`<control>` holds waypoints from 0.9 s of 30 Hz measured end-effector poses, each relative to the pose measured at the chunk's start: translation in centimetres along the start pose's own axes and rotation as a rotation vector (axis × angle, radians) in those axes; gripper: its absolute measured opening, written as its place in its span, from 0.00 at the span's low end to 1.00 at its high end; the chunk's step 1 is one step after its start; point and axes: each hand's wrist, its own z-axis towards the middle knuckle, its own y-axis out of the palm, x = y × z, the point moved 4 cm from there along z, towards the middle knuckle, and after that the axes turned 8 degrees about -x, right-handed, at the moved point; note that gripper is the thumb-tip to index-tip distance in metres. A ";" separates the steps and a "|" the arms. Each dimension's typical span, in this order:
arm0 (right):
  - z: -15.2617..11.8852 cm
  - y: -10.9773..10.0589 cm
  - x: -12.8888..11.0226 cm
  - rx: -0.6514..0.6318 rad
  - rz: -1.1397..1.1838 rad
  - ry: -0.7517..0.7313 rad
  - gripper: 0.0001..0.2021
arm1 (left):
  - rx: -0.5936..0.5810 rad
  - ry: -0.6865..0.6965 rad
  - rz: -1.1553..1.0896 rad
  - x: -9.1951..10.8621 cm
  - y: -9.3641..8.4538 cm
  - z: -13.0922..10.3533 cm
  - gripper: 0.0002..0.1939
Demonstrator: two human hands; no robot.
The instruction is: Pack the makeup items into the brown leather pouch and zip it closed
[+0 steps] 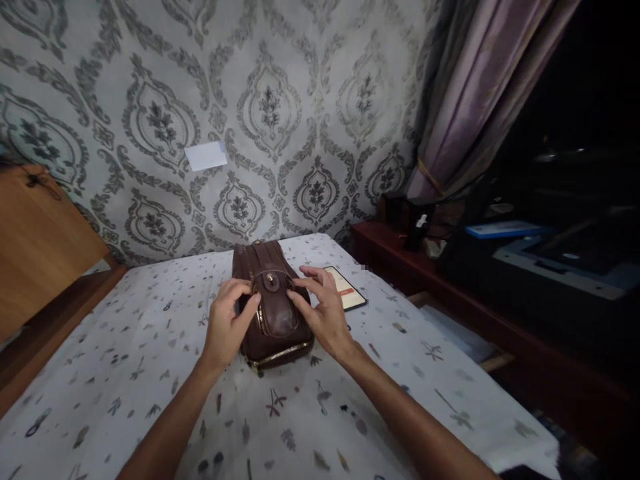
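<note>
A dark brown leather bag [283,313] with gold zippers and a small clasp on its front pocket lies on the patterned white tablecloth [280,427]. My left hand [229,320] is at the bag's left side, thumb and forefinger pinched at the edge of the front pocket. On the pocket's right side my right hand [323,303] has its thumb and forefinger closed at the edge, the other fingers loosely bent. A tablet or phone [353,298] with a lit screen lies just right of the bag, partly behind my right hand.
A wooden panel [45,247] stands at the left. Behind the table is a patterned wall with a white card [205,156]. To the right are a dark red ledge [390,250] with small items, a purple curtain [470,87] and a blue-edged object [505,230].
</note>
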 end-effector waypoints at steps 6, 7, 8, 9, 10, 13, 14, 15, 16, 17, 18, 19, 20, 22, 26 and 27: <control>1.3 -0.3 -0.4 -0.034 0.152 0.014 0.09 | 0.009 -0.008 -0.015 -0.2 0.0 -0.1 0.07; 1.3 -0.3 -0.2 -0.030 0.188 0.045 0.09 | 0.005 -0.004 -0.014 -0.2 0.0 -0.1 0.07; 1.3 -0.3 0.1 -0.023 0.221 0.071 0.09 | 0.000 0.002 -0.012 -0.2 0.0 -0.1 0.07; 1.3 -0.2 0.3 -0.016 0.253 0.093 0.08 | -0.001 0.009 -0.008 -0.2 0.0 -0.1 0.07; 1.3 -0.2 0.5 -0.015 0.285 0.110 0.08 | -0.002 0.017 -0.004 -0.2 0.0 -0.1 0.07; 1.5 -0.2 0.9 -0.047 0.363 0.146 0.08 | -0.001 0.031 0.007 -0.3 0.0 0.0 0.07; 1.6 -0.2 0.9 -0.066 0.378 0.150 0.08 | -0.001 0.034 0.010 -0.3 0.0 0.0 0.07; 1.6 -0.3 0.9 -0.086 0.387 0.147 0.08 | 0.000 0.036 0.013 -0.3 0.0 0.0 0.06; 1.7 -0.4 0.9 -0.105 0.393 0.139 0.08 | -0.001 0.038 0.017 -0.3 0.0 0.0 0.06; 1.7 -0.5 0.9 -0.122 0.397 0.130 0.08 | 0.000 0.040 0.020 -0.3 0.0 0.0 0.06; 1.7 -0.5 0.8 -0.135 0.400 0.121 0.08 | 0.000 0.039 0.024 -0.3 0.0 0.0 0.07; 1.7 -0.6 0.8 -0.146 0.400 0.114 0.08 | 0.000 0.038 0.027 -0.3 0.0 0.0 0.07; 1.7 -0.6 0.8 -0.152 0.399 0.109 0.08 | 0.000 0.036 0.028 -0.3 0.0 0.0 0.07; 1.7 -0.6 0.8 -0.154 0.393 0.103 0.08 | -0.001 0.033 0.027 -0.3 0.0 0.0 0.07; 1.6 -0.5 0.8 -0.169 0.383 0.094 0.11 | 0.005 0.026 0.023 -0.3 0.0 0.0 0.07; 1.7 -0.5 0.8 -0.174 0.381 0.092 0.12 | 0.006 0.025 0.022 -0.3 0.0 0.0 0.07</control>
